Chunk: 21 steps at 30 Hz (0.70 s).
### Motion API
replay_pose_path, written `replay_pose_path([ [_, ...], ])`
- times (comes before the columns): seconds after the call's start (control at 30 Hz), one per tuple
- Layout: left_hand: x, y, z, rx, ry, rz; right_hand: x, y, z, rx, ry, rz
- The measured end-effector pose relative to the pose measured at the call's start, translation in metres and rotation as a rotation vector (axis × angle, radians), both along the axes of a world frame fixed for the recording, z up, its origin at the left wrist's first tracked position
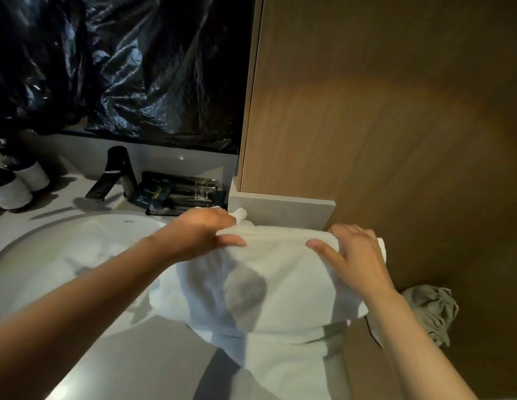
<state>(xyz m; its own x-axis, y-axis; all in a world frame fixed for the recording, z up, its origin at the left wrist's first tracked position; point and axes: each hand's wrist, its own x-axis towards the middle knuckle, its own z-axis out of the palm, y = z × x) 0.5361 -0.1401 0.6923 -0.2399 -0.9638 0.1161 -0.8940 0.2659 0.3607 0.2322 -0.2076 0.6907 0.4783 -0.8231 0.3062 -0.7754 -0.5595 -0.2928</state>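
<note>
A white towel (280, 278) lies folded on the right part of a grey vanity counter (130, 359) and hangs over its front edge. My left hand (202, 232) holds the towel's far left corner, thumb on top and fingers curled over the folded edge. My right hand (355, 255) grips the far right end the same way, with the thumb laid flat on the cloth. Both hands sit at the towel's far fold, close to the wall ledge.
A white round basin (49, 255) lies to the left, with a black tap (115, 174) behind it. Dark sachets (176, 194) lie in a tray behind the towel. Two wrapped cups (20, 183) stand far left. A wooden panel (381, 111) fills the right; a grey cloth (427, 310) hangs low there.
</note>
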Motion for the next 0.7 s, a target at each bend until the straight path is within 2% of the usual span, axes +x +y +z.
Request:
replay_pose_path([
  [0.13,0.006,0.001,0.066,-0.238,-0.169,0.072,0.008,-0.016,0.053,-0.163,-0.051,0.005],
  [0.23,0.005,0.007,0.092,-0.306,-0.218,0.141,0.008,-0.017,0.074,-0.239,-0.136,-0.011],
  [0.4,-0.013,0.026,0.055,-0.243,-0.278,0.110,-0.006,0.006,0.035,-0.140,-0.082,-0.078],
  [0.43,-0.017,0.032,0.036,-0.205,-0.259,0.106,-0.008,0.015,0.018,-0.087,-0.063,-0.105],
  [0.5,-0.026,0.049,-0.003,-0.103,-0.098,0.117,-0.014,0.037,-0.018,0.032,-0.070,-0.164],
  [0.57,-0.038,0.068,-0.036,-0.094,0.071,0.074,-0.022,0.058,-0.051,0.119,-0.165,-0.188],
  [0.63,-0.047,0.081,-0.061,-0.125,0.117,0.022,-0.030,0.074,-0.072,0.198,-0.286,-0.167],
  [0.7,-0.051,0.089,-0.073,-0.045,0.142,0.038,-0.036,0.085,-0.083,0.276,-0.355,-0.153],
])
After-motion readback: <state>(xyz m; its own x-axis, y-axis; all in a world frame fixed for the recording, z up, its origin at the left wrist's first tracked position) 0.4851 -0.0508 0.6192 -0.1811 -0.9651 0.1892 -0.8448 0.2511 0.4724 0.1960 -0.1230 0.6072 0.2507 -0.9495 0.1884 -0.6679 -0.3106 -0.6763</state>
